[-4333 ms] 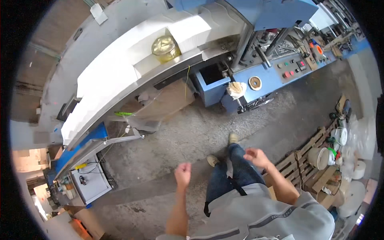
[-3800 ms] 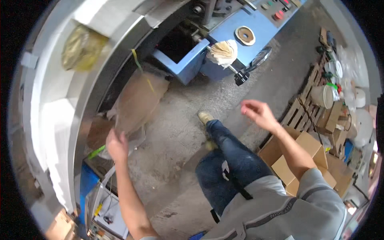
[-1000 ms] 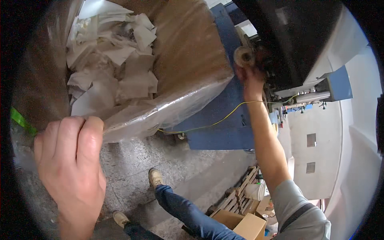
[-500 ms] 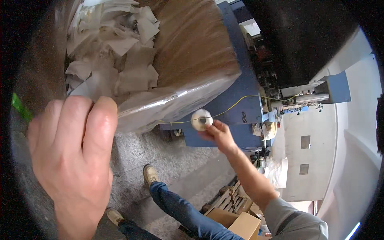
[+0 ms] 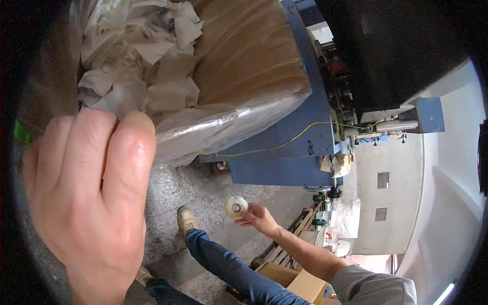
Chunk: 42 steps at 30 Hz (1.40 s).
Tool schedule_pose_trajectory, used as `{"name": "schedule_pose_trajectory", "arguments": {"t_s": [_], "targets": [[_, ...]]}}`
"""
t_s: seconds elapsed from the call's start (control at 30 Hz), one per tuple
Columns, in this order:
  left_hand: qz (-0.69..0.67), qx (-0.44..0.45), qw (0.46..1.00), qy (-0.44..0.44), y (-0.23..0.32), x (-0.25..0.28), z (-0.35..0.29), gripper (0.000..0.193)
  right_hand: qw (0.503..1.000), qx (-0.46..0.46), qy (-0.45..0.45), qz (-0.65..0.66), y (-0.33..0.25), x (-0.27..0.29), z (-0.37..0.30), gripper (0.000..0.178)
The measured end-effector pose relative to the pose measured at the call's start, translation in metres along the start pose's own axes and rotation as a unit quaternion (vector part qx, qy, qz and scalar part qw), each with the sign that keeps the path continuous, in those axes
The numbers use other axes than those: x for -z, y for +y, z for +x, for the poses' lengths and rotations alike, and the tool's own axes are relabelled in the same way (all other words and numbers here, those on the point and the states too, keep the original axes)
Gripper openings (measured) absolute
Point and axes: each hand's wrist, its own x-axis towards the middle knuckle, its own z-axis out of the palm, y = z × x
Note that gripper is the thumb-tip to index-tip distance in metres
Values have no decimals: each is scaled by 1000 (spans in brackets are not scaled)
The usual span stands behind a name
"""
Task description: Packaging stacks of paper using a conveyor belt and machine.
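My left hand (image 5: 91,188) is large at the left, its back toward me and its fingers curled over at the rim of a bin. What the fingertips hold is hidden. A bit of something bright green (image 5: 22,133) shows beside the fingers. My right hand (image 5: 259,219), at the end of a grey sleeve, grips a small white roll (image 5: 236,207) with a dark-ringed core, held above the floor near my shoe. Inside the bin, lined with clear plastic (image 5: 223,119), lie torn white paper scraps (image 5: 170,76) against brown walls.
A blue machine (image 5: 279,170) stands beyond the bin, with a yellow cord (image 5: 305,131) strung across it. Cardboard boxes (image 5: 306,287) and wooden pallets (image 5: 274,252) are at the lower right. My shoe (image 5: 186,218) is on the grey floor (image 5: 168,190).
My right hand has moved down and slightly left, carrying the white roll from in front of the blue machine to over the floor. My left hand stays at the bin.
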Motion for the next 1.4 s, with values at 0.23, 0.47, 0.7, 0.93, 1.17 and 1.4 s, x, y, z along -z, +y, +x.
{"name": "schedule_pose_trajectory", "arguments": {"t_s": [0.23, 0.47, 0.7, 0.93, 1.17, 1.4], "targets": [[12, 9, 1000, -17, 0, 3, 1, 24, 999, -26, -3, -30, 8, -4, -10, 31], [4, 4, 1000, -17, 0, 1, 0, 24, 999, -27, 0, -19, 13, 0, -10, 29], [17, 11, 1000, -6, 5, 0, 2, 23, 1000, -20, -5, -23, 11, -1, -15, 30], [19, 2, 1000, 2, 4, -1, 4, 22, 999, -34, -7, -29, 21, 3, -10, 31], [20, -2, 1000, 12, 3, -2, 3, 22, 999, -29, -7, -9, 31, 2, -6, 27], [29, -1, 1000, 4, 3, -3, 3, 22, 999, -37, -13, -21, 28, 2, -7, 28]]}}
